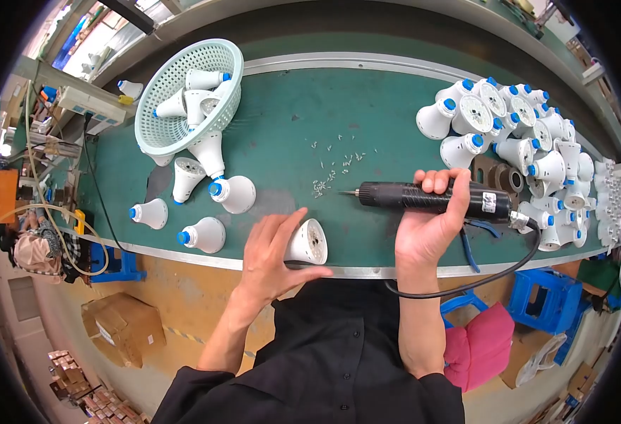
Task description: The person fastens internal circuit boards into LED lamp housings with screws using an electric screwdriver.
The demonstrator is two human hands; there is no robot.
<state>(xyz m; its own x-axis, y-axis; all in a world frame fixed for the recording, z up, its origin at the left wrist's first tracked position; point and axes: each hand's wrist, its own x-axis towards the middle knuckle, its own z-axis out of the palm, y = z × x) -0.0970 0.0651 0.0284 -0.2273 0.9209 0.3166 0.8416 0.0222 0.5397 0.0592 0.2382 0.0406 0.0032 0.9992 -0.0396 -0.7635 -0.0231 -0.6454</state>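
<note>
My left hand (271, 251) is at the front edge of the green table, fingers spread, beside a white lamp housing (308, 242) that lies on its side with its round face to the right. Fingers and thumb reach around the housing's left side; whether they press on it is unclear. My right hand (434, 222) is wrapped round a black electric screwdriver (416, 197), held level with its bit pointing left. Small screws (335, 172) lie scattered on the table just beyond the bit.
A pale green basket (144, 120) of white housings stands at the back left, with several more housings (206, 234) near it. Many housings (547, 169) crowd the right end. Blue-handled pliers (469, 249) lie by my right wrist; a black cable (515, 265) loops below the screwdriver.
</note>
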